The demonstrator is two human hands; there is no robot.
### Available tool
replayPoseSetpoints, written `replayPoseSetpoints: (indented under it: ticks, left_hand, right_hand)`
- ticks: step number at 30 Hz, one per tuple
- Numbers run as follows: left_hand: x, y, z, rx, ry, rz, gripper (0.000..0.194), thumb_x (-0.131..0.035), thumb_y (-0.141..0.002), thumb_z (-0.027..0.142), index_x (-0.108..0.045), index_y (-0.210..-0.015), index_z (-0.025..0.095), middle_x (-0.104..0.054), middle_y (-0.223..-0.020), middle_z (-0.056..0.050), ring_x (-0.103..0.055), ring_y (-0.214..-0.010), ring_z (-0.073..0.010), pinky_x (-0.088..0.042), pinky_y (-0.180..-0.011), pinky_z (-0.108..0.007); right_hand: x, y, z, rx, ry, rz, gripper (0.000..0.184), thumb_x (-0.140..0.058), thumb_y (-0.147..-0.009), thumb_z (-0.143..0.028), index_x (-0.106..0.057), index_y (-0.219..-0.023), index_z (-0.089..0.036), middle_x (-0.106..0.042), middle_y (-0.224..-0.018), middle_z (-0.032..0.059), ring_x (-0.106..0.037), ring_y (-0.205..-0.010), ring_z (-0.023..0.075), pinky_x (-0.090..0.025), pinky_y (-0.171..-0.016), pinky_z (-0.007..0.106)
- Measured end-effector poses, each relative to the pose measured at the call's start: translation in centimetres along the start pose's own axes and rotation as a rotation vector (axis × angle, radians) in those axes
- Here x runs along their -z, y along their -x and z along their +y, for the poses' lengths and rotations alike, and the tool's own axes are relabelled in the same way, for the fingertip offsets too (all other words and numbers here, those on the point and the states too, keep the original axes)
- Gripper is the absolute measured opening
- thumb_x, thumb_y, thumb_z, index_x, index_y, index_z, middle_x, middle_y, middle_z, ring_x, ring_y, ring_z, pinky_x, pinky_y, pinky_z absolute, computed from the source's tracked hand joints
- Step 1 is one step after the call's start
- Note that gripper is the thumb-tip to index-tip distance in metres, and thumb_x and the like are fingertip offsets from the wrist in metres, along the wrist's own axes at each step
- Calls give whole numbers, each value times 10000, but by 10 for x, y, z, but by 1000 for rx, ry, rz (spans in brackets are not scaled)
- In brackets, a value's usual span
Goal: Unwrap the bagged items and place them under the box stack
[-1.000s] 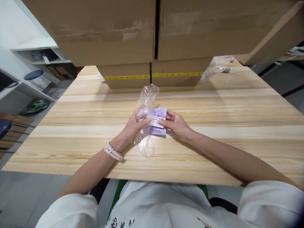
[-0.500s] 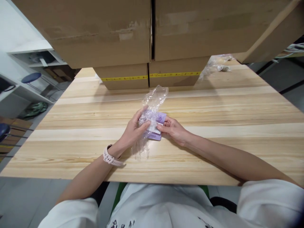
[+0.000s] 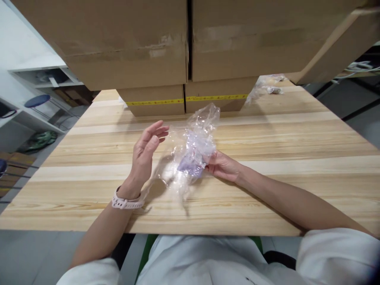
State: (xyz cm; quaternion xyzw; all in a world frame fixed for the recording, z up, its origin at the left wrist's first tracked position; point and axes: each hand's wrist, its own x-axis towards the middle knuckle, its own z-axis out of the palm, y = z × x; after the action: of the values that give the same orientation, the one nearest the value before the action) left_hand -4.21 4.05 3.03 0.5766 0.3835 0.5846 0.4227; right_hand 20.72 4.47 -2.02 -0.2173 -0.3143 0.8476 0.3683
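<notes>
My right hand (image 3: 221, 165) grips a small purple packet (image 3: 190, 165) wrapped in a crumpled clear plastic bag (image 3: 197, 138), held just above the wooden table (image 3: 267, 134) in front of me. My left hand (image 3: 145, 152), with a pale pink watch strap on its wrist, is lifted to the left of the bag. Its fingers are stretched out and hold nothing. The packet shows only dimly through the plastic.
Stacked cardboard boxes (image 3: 154, 51) with yellow tape fill the back of the table and overhang it. Another crumpled clear bag (image 3: 265, 85) lies at the back right. White shelves (image 3: 44, 75) and a blue stool (image 3: 37, 101) stand off to the left.
My left hand has let go of the packet and bag and moved up and left, fingers now spread. The bag now covers the packet, which stays in my right hand.
</notes>
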Motion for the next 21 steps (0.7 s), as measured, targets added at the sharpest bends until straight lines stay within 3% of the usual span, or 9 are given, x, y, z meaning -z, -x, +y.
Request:
replayPoseSetpoints:
  ticks: [3, 6, 9, 12, 15, 21]
  left_hand:
    - [1, -4, -9, 80, 7, 189, 320, -770, -873, 435, -768, -1112, 222, -779, -1073, -73, -713, -963, -192, -546, -918, -345]
    - [2, -5, -21, 225, -4, 267, 282, -832, -791, 370, -778, -1006, 196, -780, -942, -53, -699, -802, -154, -554, -830, -312]
    - [-1, -3, -33, 388, 15, 272, 328, -882, -711, 332, -769, -984, 189, -772, -909, -41, -684, -740, -140, -552, -774, -296]
    - [-5, 0, -40, 499, 90, 268, 379, -920, -655, 321, -753, -967, 187, -762, -888, -37, -692, -749, -144, -555, -762, -287]
    - [-5, 2, -47, 538, 142, 279, 408, -939, -645, 328, -750, -977, 185, -765, -887, -45, -700, -791, -144, -560, -781, -269]
    - [10, 1, -59, 556, 90, 270, 420, -943, -672, 347, -764, -1010, 173, -790, -909, -86, -711, -775, -150, -576, -756, -251]
  right_hand:
    - [10, 15, -12, 46, 41, 83, 426, -995, -620, -328, -806, -994, -248, -796, -1116, 5, -742, -985, 164, -605, -940, 257]
    - [29, 39, -34, 135, 86, 236, 426, -1002, -594, -309, -806, -969, -258, -799, -1050, -10, -736, -946, 148, -607, -904, 224]
    - [61, 63, -62, 287, 95, 456, 404, -972, -600, -239, -779, -952, -289, -785, -1077, -28, -729, -949, 138, -615, -875, 214]
    - [101, 81, -95, 464, 126, 699, 258, -862, -678, -159, -728, -850, -297, -770, -1067, -28, -719, -913, 131, -618, -811, 211]
    - [141, 90, -130, 595, 143, 896, 200, -719, -761, -86, -674, -753, -281, -756, -1007, -5, -702, -889, 131, -610, -792, 224]
    - [205, 81, -199, 728, 250, 1150, 321, -504, -850, 47, -588, -676, -211, -655, -776, 25, -627, -702, 123, -589, -695, 269]
